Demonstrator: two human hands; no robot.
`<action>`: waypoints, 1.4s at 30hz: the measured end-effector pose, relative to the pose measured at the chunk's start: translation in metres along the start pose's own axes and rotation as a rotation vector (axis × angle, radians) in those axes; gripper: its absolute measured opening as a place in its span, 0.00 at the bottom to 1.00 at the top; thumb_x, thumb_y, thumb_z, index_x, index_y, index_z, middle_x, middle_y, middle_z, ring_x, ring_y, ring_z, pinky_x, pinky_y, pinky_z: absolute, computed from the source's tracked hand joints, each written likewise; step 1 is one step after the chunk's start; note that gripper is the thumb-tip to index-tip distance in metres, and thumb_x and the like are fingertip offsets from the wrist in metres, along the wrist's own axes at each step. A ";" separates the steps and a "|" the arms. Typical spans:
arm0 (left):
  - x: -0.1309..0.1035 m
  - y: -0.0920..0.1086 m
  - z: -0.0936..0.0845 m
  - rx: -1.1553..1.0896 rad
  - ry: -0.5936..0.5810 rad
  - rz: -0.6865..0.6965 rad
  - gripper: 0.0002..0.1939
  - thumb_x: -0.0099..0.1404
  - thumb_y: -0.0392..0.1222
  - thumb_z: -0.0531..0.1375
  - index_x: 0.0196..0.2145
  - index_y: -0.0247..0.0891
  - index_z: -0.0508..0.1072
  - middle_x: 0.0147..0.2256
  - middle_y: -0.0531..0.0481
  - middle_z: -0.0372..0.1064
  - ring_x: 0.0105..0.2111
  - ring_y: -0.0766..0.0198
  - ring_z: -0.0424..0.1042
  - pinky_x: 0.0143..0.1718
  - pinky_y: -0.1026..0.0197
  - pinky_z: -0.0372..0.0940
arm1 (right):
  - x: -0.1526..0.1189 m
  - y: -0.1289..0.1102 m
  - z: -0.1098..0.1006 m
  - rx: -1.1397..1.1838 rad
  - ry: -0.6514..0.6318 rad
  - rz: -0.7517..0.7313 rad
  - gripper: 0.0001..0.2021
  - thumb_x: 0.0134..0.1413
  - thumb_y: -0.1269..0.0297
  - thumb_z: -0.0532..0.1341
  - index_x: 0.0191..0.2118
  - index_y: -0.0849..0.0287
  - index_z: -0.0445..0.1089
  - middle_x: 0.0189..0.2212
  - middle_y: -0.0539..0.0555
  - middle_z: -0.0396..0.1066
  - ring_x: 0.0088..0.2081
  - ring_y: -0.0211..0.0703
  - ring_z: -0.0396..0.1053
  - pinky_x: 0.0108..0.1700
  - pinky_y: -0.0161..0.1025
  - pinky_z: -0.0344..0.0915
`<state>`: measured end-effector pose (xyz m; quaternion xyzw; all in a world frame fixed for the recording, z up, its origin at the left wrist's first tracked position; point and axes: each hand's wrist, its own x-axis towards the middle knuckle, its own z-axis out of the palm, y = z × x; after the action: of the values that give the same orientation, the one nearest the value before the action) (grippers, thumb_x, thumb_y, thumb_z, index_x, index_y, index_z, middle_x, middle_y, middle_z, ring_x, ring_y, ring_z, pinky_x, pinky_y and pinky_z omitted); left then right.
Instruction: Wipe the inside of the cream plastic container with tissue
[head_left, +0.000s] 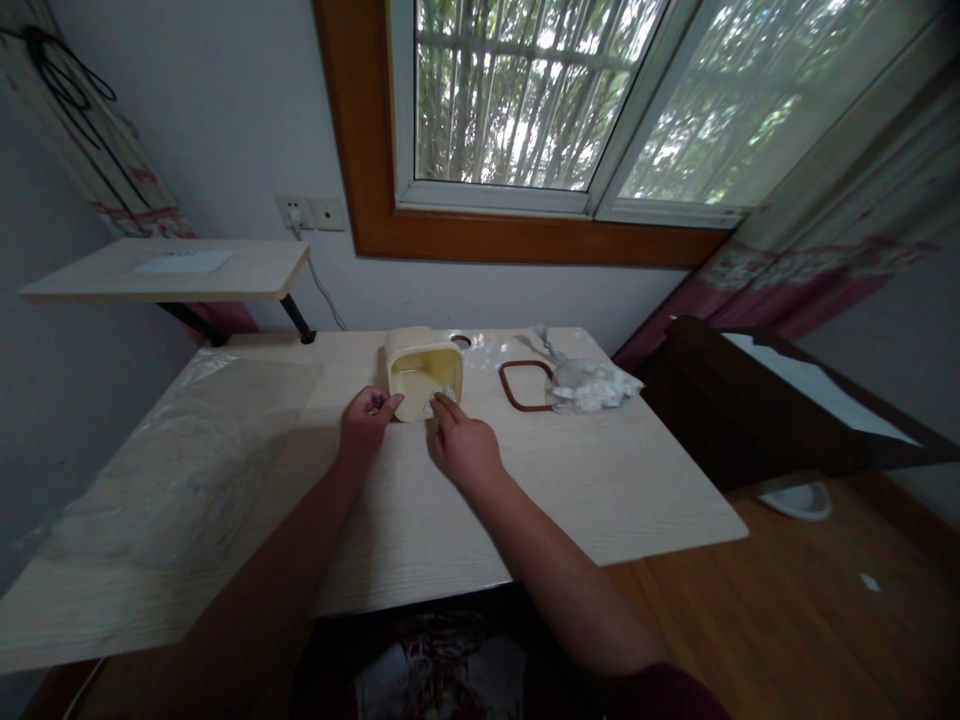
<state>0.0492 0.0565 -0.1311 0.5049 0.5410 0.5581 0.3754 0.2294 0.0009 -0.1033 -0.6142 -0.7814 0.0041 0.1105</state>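
Left hand (pixel 366 418): yours, nearly closed, thumb on the lower-left rim of the box, fingers curled against its side; a light hold, by its look. Right hand (pixel 469 450): yours, part-closed, index and middle fingers together at the lower-right rim, touching a small whitish scrap (pixel 448 393); whether you pinch it or only press it, cannot tell.

Pale-yellow box (pixel 424 343): one, rounded corners, between your hands near the desk's far edge, open mouth facing you. Step in hand, as judged: steadying the box with your left while your right fingers work at the mouth. The next move calls for a firm left hold, so the box does not skid under right-hand pressure.

Reddish-brown frame (pixel 529 408): one, rounded corners, flat, to the right of the box, apart from it. Clear plastic bag (pixel 592 386): one, crumpled, white contents, against the frame's right side. Round hole (pixel 461 342): one, in the desk (pixel 585 510), just beside the box. Clear plastic film (pixel 202 450): spread over the desk's left part. Raised shelf (pixel 255 265): one, back left, bearing a white paper (pixel 184 262).
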 end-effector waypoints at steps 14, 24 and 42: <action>-0.004 0.006 0.003 -0.001 -0.018 -0.007 0.16 0.55 0.53 0.67 0.29 0.40 0.69 0.24 0.57 0.67 0.24 0.67 0.69 0.27 0.66 0.66 | -0.001 -0.007 0.000 0.082 -0.009 -0.098 0.27 0.66 0.61 0.51 0.69 0.54 0.57 0.70 0.54 0.55 0.53 0.47 0.74 0.50 0.42 0.73; -0.004 0.003 0.004 -0.046 -0.035 -0.018 0.17 0.55 0.54 0.68 0.29 0.40 0.68 0.24 0.57 0.67 0.24 0.66 0.71 0.28 0.64 0.69 | -0.002 -0.004 0.000 0.041 -0.034 -0.083 0.28 0.67 0.60 0.50 0.70 0.57 0.55 0.71 0.56 0.52 0.52 0.49 0.74 0.49 0.44 0.73; -0.003 0.009 0.005 -0.137 0.012 -0.061 0.18 0.52 0.54 0.68 0.28 0.39 0.68 0.22 0.58 0.66 0.23 0.67 0.70 0.27 0.65 0.70 | 0.000 0.000 -0.005 -0.013 0.064 -0.036 0.25 0.65 0.62 0.51 0.65 0.60 0.60 0.71 0.59 0.52 0.50 0.50 0.74 0.47 0.43 0.72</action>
<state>0.0558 0.0533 -0.1229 0.4580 0.5189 0.5851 0.4227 0.2307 0.0002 -0.0986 -0.6004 -0.7885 -0.0228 0.1315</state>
